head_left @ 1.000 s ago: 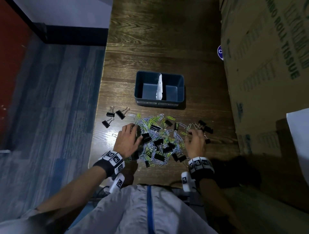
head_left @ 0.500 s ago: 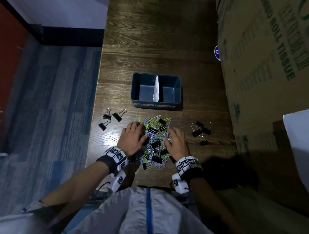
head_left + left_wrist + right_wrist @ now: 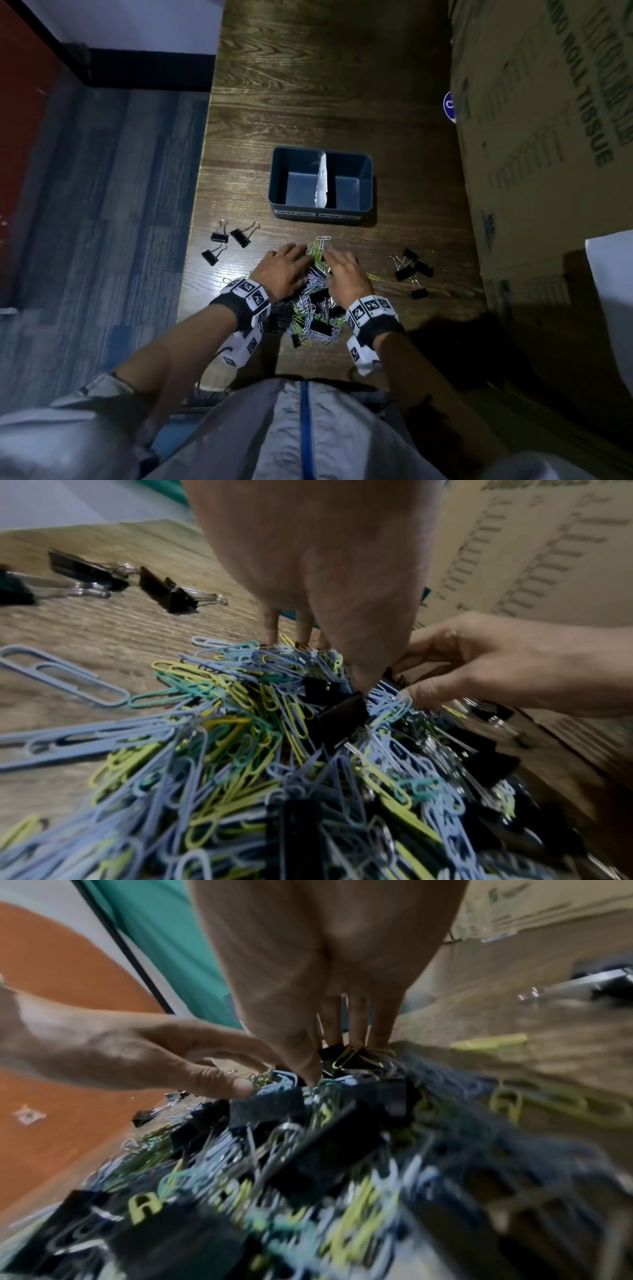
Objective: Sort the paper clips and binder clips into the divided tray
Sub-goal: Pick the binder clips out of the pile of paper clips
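Note:
A dark blue divided tray (image 3: 363, 213) stands on the wooden table, split by a white paper divider (image 3: 322, 180); both compartments look empty. In front of it lies a heap of blue, green and yellow paper clips mixed with black binder clips (image 3: 313, 313) (image 3: 274, 750) (image 3: 308, 1150). My left hand (image 3: 284, 267) (image 3: 325, 588) rests on the heap's left side, fingertips down on the clips. On the right side lies my right hand (image 3: 342, 274) (image 3: 325, 961), its fingers also straight onto the clips. Neither hand holds a single clip.
Three black binder clips (image 3: 226, 241) lie apart at the table's left edge, and several more (image 3: 411, 270) lie to the right. A large cardboard box (image 3: 548, 137) walls off the right side. Beyond the table's left edge is floor.
Both hands have slid inward and forward, raking the spread-out clips into a tighter heap. The right hand moved left, away from the binder clips on the right.

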`<state>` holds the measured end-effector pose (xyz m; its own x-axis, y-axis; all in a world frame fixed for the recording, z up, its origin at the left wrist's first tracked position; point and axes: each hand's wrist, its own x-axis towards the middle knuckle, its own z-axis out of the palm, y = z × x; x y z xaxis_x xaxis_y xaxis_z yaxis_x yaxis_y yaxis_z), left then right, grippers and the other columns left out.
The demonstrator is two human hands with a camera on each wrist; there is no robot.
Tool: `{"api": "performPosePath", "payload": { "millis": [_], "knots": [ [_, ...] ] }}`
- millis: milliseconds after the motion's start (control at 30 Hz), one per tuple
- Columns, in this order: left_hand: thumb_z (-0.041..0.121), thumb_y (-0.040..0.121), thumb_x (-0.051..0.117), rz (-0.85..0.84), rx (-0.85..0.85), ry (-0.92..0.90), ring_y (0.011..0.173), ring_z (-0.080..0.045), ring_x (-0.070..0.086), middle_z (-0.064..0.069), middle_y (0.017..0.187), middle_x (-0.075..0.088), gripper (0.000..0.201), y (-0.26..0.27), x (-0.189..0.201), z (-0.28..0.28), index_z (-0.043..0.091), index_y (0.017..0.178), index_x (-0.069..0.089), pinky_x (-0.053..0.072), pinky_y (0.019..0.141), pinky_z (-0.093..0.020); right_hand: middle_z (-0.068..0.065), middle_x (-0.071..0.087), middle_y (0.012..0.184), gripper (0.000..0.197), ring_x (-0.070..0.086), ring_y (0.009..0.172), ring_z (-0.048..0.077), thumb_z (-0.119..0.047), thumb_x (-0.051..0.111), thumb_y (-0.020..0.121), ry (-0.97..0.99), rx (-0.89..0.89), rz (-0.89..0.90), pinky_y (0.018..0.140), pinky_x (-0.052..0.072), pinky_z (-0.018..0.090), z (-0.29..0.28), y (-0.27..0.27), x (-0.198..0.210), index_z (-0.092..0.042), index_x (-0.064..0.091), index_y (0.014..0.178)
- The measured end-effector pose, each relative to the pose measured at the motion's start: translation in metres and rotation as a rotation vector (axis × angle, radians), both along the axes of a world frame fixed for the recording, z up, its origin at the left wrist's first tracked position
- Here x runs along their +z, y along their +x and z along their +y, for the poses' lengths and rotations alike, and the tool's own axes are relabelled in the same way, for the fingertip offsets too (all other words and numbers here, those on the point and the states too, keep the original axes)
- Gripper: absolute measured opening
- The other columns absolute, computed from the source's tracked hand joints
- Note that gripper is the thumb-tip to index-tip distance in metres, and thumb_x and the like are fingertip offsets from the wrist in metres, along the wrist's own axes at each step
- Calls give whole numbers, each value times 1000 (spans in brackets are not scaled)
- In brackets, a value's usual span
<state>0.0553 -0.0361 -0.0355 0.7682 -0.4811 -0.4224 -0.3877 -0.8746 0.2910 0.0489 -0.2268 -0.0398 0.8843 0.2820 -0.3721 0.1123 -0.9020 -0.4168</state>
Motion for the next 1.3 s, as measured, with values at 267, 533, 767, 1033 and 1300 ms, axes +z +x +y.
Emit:
{"api": "performPosePath", "payload": {
  "millis": [267, 533, 767, 1033, 1300],
  "knots": [
    [46, 81, 68, -99, -61, 98, 127, -26, 35, -6, 139, 38, 72, -15, 5, -21, 23, 140, 35, 32, 106, -44, 0, 52, 128, 41, 45, 123, 23, -10, 72, 85, -33, -103, -52, 105, 41, 38, -3, -2, -3, -20, 58, 123],
    [35, 82, 69, -147, 25, -25, 111, -26, 46, -6, 121, 56, 49, -17, 9, -18, 15, 123, 51, 42, 89, -40, 2, 49, 118, 50, 51, 113, 23, -10, 74, 83, -46, -75, -5, 96, 49, 41, 1, 1, -1, -26, 57, 128],
    [13, 79, 73, -86, 281, -261, 99, -28, 54, -13, 109, 63, 42, -28, 12, 3, 8, 117, 56, 52, 81, -40, 3, 58, 119, 25, 61, 102, 26, -12, 70, 87, 20, -181, -23, 85, 55, 42, -1, 8, 4, -18, 61, 109],
    [17, 89, 65, -47, 382, -295, 92, -10, 50, 5, 102, 58, 12, -41, 23, 33, 18, 100, 63, 40, 72, -15, -9, 59, 100, 14, 59, 88, 12, -4, 69, 88, 238, -509, -98, 84, 53, 34, -25, 8, 10, -16, 69, 94],
    [17, 81, 70, -85, 276, -152, 97, -25, 56, -11, 110, 60, 38, -34, 30, 23, 8, 117, 60, 53, 78, -36, -4, 69, 91, 21, 63, 82, 12, -3, 73, 82, 257, -761, -181, 71, 52, 22, -76, 11, 28, -22, 70, 91]
  ]
}}
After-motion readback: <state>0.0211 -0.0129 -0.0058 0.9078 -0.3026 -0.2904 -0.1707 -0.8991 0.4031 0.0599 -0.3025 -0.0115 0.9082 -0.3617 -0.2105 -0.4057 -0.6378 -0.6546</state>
